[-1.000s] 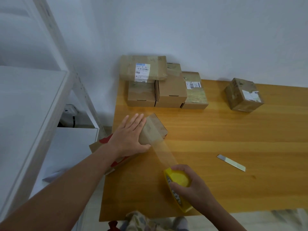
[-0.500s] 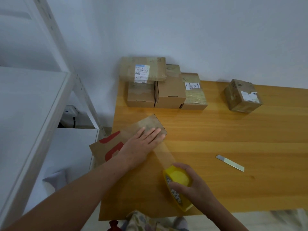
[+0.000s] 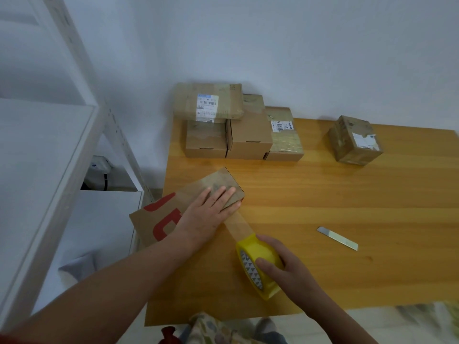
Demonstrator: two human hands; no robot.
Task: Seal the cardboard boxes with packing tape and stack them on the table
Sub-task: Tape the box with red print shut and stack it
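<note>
Surroundings: white shelving unit [image 3: 44, 170] fills the left side, hard against the left edge of the wooden table [image 3: 347, 199]. At the table's back left corner, against the wall, sits a cluster of four cardboard boxes [image 3: 248, 135], one of them lying on top of the others. A lone box [image 3: 355, 141] stands well apart to the right. A small metal blade [image 3: 337, 238] lies flat on bare wood, right of the hands. Nothing stands between the hands and the work.

Change vs. one second ago: left hand [image 3: 206, 214] has slid along the box top toward its right end. The red print it covered is now exposed. Right hand [image 3: 285, 266] sits in much the same spot.

Work item: flat box with red print [image 3: 188, 194] lies at the table's left edge, its left end overhanging. The left hand lies on top with fingers straight and flat, pressing down near the right end. The right hand is curled round the yellow tape roll [image 3: 253, 247], near the front edge. A tape strip [image 3: 239, 225] runs taut from the roll to the box end, just under the left fingertips.
</note>
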